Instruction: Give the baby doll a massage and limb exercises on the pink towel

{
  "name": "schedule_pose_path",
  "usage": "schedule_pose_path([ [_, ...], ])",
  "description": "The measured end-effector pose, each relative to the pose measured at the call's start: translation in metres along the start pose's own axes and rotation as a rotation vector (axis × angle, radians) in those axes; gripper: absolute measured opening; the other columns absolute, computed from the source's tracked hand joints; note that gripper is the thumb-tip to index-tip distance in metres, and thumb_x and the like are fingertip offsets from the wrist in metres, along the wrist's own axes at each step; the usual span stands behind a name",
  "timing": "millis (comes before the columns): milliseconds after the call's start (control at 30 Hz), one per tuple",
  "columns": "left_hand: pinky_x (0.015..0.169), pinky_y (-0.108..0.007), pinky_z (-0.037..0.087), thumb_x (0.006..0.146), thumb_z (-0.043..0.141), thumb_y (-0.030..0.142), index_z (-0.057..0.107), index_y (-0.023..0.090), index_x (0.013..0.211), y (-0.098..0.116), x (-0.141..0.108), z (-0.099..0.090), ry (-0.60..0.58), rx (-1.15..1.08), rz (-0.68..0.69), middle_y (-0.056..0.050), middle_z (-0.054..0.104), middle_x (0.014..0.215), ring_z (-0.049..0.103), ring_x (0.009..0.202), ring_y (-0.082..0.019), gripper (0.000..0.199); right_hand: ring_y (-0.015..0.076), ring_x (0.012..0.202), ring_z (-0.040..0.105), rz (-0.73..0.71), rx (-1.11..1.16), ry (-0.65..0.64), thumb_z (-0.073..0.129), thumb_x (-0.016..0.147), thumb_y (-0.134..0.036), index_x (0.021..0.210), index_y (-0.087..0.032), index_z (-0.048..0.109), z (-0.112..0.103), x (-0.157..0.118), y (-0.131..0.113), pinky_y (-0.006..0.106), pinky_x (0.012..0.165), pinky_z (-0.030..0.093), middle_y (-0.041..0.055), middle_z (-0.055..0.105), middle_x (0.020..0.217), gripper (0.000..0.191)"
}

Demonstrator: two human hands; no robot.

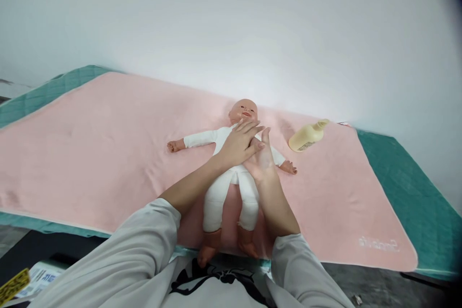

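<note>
A baby doll [216, 202] with a white cloth body lies on its back, its head away from me and its feet towards me. Above its chest, my left hand [240, 143] is palm down with the fingers stretched out, laid across my right hand [263, 158]. The right palm is turned up under it, thumb extended, and its other fingers are partly covered. Between the palms I see no object. To the right of the doll, a pale yellow pump bottle [306, 137] lies tilted, its nozzle pointing away to the right.
A pink mat [108, 154] lies under the doll and bottle, over a green quilted pad [407, 187]. A white wall [231, 24] rises behind. At the lower left is a white printed package [43, 276] beside a yellow-and-black patterned item [14, 286].
</note>
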State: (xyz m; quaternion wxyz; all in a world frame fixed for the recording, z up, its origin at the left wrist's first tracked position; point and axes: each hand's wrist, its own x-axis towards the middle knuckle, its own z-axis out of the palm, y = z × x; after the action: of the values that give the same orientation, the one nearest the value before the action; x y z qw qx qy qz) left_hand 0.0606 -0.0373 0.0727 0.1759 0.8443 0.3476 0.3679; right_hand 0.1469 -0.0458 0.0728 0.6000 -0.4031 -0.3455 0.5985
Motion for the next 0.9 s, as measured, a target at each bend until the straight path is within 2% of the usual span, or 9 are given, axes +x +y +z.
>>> schedule_pose_path([
  [67, 0.121, -0.051, 0.022, 0.092, 0.028, 0.07, 0.051, 0.014, 0.138, -0.006, 0.002, 0.0, -0.016, 0.014, 0.048, -0.017, 0.052, 0.143, 0.043, 0.138, -0.029, 0.076, 0.016, 0.151, 0.022, 0.004, 0.012, -0.092, 0.037, 0.088, -0.067, 0.138, -0.034, 0.051, -0.004, -0.008, -0.012, 0.043, 0.123, 0.03, -0.0048, 0.047, 0.15, 0.062],
  [167, 0.122, -0.053, 0.018, 0.089, 0.033, 0.073, 0.038, 0.015, 0.147, -0.007, 0.003, 0.003, -0.079, 0.044, 0.096, -0.018, 0.042, 0.151, 0.033, 0.145, -0.032, 0.082, 0.0247, 0.146, 0.034, 0.074, 0.029, -0.153, 0.023, 0.085, -0.08, 0.124, -0.02, 0.061, -0.011, -0.016, -0.027, 0.052, 0.118, 0.036, 0.0098, 0.062, 0.133, 0.082],
  [267, 0.122, -0.056, 0.013, 0.084, 0.036, 0.078, 0.024, 0.011, 0.152, 0.001, -0.002, 0.009, -0.14, 0.06, 0.102, -0.022, 0.027, 0.158, 0.016, 0.15, -0.035, 0.097, 0.0258, 0.14, 0.043, 0.106, 0.085, -0.123, 0.014, 0.084, -0.082, 0.121, -0.021, 0.06, -0.014, -0.016, -0.031, 0.054, 0.116, 0.038, 0.0114, 0.064, 0.129, 0.085],
  [400, 0.121, -0.058, 0.01, 0.078, 0.04, 0.082, 0.005, 0.005, 0.155, 0.016, -0.011, 0.019, -0.204, 0.021, 0.152, -0.029, 0.007, 0.161, -0.001, 0.151, -0.038, 0.114, 0.0278, 0.136, 0.048, 0.109, 0.149, -0.005, 0.022, 0.084, -0.082, 0.128, -0.021, 0.053, -0.02, -0.007, -0.023, 0.056, 0.114, 0.038, 0.0124, 0.059, 0.136, 0.081],
  [567, 0.123, -0.054, 0.006, 0.081, 0.039, 0.08, -0.013, 0.004, 0.153, 0.027, -0.02, 0.028, -0.279, -0.067, 0.204, -0.028, -0.007, 0.161, -0.011, 0.15, -0.035, 0.117, 0.0252, 0.13, 0.055, -0.005, 0.156, 0.012, 0.028, 0.087, -0.076, 0.129, -0.025, 0.052, -0.032, -0.002, -0.02, 0.052, 0.112, 0.04, 0.0099, 0.058, 0.139, 0.071],
  [667, 0.124, -0.049, 0.011, 0.083, 0.039, 0.078, -0.011, 0.002, 0.153, 0.032, -0.021, 0.025, -0.337, -0.07, 0.164, -0.028, -0.007, 0.161, -0.007, 0.151, -0.034, 0.115, 0.0217, 0.126, 0.059, -0.083, 0.043, 0.013, 0.03, 0.091, -0.067, 0.121, -0.029, 0.057, -0.036, -0.001, -0.02, 0.048, 0.112, 0.04, 0.0057, 0.063, 0.133, 0.056],
  [733, 0.122, -0.046, 0.018, 0.085, 0.042, 0.075, -0.002, 0.0, 0.153, 0.035, -0.021, 0.019, -0.378, -0.03, 0.099, -0.029, -0.001, 0.161, 0.001, 0.152, -0.034, 0.11, 0.0201, 0.121, 0.062, -0.122, -0.068, 0.031, 0.037, 0.092, -0.06, 0.114, -0.029, 0.061, -0.038, 0.0, -0.02, 0.044, 0.112, 0.04, 0.0036, 0.067, 0.125, 0.045],
  [800, 0.119, -0.045, 0.025, 0.089, 0.043, 0.07, 0.011, 0.003, 0.152, 0.036, -0.02, 0.009, -0.431, 0.042, 0.038, -0.028, 0.013, 0.16, 0.019, 0.15, -0.034, 0.097, 0.0198, 0.115, 0.065, -0.161, -0.191, 0.044, 0.047, 0.09, -0.055, 0.105, -0.027, 0.064, -0.04, 0.002, -0.02, 0.043, 0.111, 0.041, 0.003, 0.07, 0.117, 0.036],
  [900, 0.116, -0.045, 0.028, 0.094, 0.044, 0.059, 0.032, 0.012, 0.147, 0.031, -0.018, -0.008, -0.546, 0.16, 0.042, -0.018, 0.044, 0.15, 0.05, 0.133, -0.029, 0.072, 0.0197, 0.106, 0.066, -0.191, -0.368, 0.001, 0.058, 0.085, -0.05, 0.097, -0.024, 0.067, -0.048, 0.005, -0.022, 0.042, 0.106, 0.044, 0.0036, 0.072, 0.108, 0.03],
])
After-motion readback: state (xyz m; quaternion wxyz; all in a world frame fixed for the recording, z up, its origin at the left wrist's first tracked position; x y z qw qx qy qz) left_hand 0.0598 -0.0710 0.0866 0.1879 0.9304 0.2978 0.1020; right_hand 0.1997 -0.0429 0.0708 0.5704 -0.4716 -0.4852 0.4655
